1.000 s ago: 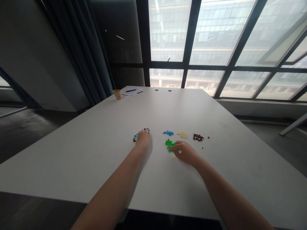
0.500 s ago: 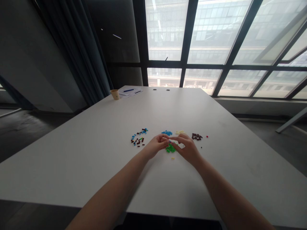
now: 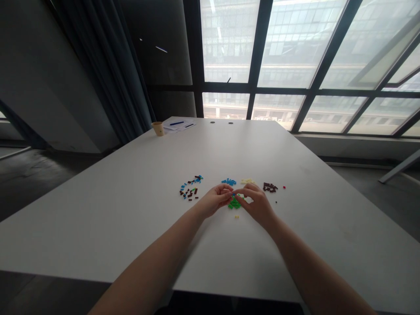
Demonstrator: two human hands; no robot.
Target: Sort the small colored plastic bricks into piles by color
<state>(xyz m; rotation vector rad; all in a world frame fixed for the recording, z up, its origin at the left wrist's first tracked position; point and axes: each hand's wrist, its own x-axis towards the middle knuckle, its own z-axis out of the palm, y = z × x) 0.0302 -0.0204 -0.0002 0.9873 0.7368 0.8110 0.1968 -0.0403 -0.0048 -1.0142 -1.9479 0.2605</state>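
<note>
My left hand (image 3: 216, 200) is closed, its thumb and fingers pinched on a tiny blue building brick (image 3: 233, 194). From the other side my right hand (image 3: 257, 202) meets it, thumb and index finger curved in a pinch on the same piece. Fine detail of the brick is too small to make out. Just below the fingertips lies a pile of green bricks (image 3: 235, 203), partly covered by the hands. Beyond the hands are a blue pile (image 3: 229, 181) and a pale yellow pile (image 3: 247, 180). Two or so yellow pieces (image 3: 236, 217) lie nearer to me.
Mixed brown and blue bricks (image 3: 189, 192) are scattered left of my hands. On the right sit a dark brown pile (image 3: 269, 187), a red piece (image 3: 284, 187) and a tiny dark piece (image 3: 276, 202). A paper cup (image 3: 158, 129) and papers (image 3: 180, 126) with pens stand far left on the white table (image 3: 229, 148).
The fingertips of both hands have shifted very slightly, and the blue brick between them shows more plainly. The piles lie as before; the view has moved a little.
</note>
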